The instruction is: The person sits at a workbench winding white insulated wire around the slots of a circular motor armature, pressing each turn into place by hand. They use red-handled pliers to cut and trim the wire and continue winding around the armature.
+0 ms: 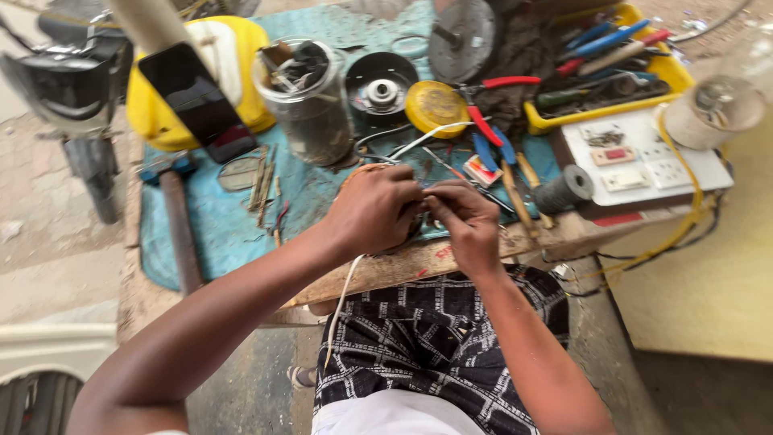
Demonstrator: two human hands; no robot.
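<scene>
Outdoor worktop (201, 234) was covered by a teal cloth and crowded with tools, beside a dusty floor. Yellow tray (676, 76) of screwdrivers sat far right, a white socket board (644, 161) in front of it. Yellow container (233, 72) stood at the back left with a dark phone (197, 101) leaning on it. Clear jar (310, 105) of scrap parts stood near the centre, a black round motor housing (382, 84) beside it, then a yellow disc (435, 107). Red-handled pliers (487, 105) and a grey thread spool (564, 189) lay right of the hands.

Left hand (378, 209) was curled around a small round part at the worktop's front edge, mostly hidden. Right hand (467, 221) had its fingers (439, 197) pinched narrow on something thin at that part, likely wire; too small to tell. White cable (342, 298) hung from under the left hand over the lap.

Risk, as a judgement: the thin piece could slip or snap under the pinch, and the part could drop off the edge, since it sat right at the rim.
</scene>
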